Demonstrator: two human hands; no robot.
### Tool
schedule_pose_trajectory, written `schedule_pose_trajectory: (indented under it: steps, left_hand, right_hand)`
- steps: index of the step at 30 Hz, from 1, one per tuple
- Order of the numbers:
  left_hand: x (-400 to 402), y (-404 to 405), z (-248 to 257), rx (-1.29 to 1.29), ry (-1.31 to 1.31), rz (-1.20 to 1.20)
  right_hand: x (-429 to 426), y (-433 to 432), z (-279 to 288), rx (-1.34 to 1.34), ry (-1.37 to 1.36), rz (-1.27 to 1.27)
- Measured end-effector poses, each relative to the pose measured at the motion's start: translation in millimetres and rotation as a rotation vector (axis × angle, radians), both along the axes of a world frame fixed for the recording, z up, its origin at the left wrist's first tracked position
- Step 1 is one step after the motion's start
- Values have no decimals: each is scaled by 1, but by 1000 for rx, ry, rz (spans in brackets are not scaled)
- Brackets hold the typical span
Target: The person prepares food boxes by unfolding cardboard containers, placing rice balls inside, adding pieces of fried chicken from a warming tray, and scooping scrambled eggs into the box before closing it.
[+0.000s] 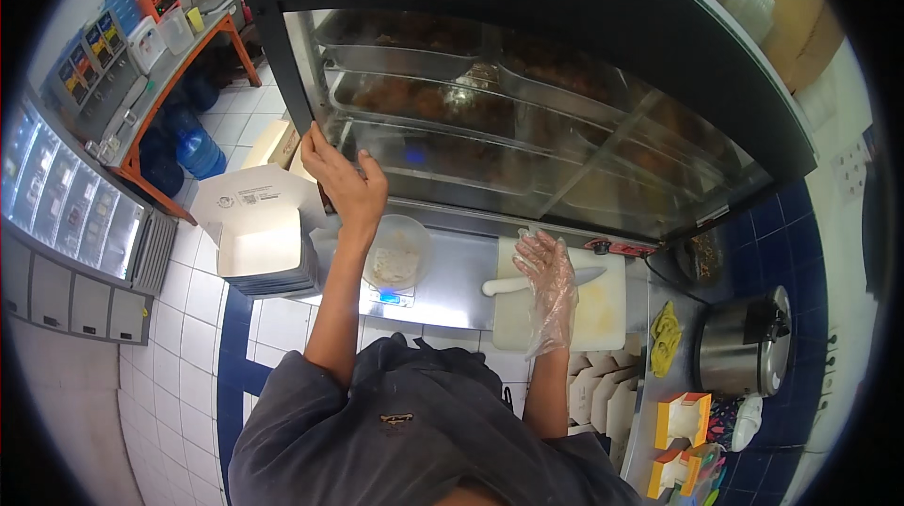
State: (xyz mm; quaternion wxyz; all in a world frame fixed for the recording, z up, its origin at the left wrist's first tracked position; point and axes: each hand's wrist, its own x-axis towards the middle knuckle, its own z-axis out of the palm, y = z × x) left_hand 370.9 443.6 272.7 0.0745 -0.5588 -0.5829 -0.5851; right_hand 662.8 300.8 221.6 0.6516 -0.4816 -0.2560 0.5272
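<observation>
My bare left hand (346, 178) is raised, its fingertips against the left edge of a black-framed glass display warmer (298, 82). Its thumb stands apart from the fingers. Behind the glass, metal trays (417, 61) of browned food rest on racks. My right hand (547, 273) wears a clear plastic glove and is spread, with nothing in it. It hovers over a white cutting board (508, 326) and hides the middle of a white-handled kitchen knife (505, 286). Between my arms, a clear plastic bowl (417, 241) with white contents sits on a small digital scale (404, 300).
Stacked paper food boxes (265, 252), the top one with its lid up, stand left of my forearm. On the right are a yellow cloth (664, 340), a large steel pot (727, 351) and a power cord (674, 283). Folded cartons (593, 393) lie beneath the board.
</observation>
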Motion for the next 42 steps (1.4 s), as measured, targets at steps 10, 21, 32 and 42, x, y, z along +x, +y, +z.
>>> schedule_pose_trajectory:
  steps: [10,21,32,42]
  left_hand:
    - [26,5,-5,126,-276,-264]
    - [5,11,6,91,-214,-107]
    - [-13,13,7,19,-582,-481]
    - [134,-37,19,107,-350,-772]
  right_hand:
    - [-16,-14,119,240,-1050,78]
    - [-5,-33,106,87,-997,-2]
    - [-35,10,156,235,-1155,195]
    - [-145,127,231,969,-1914,-37]
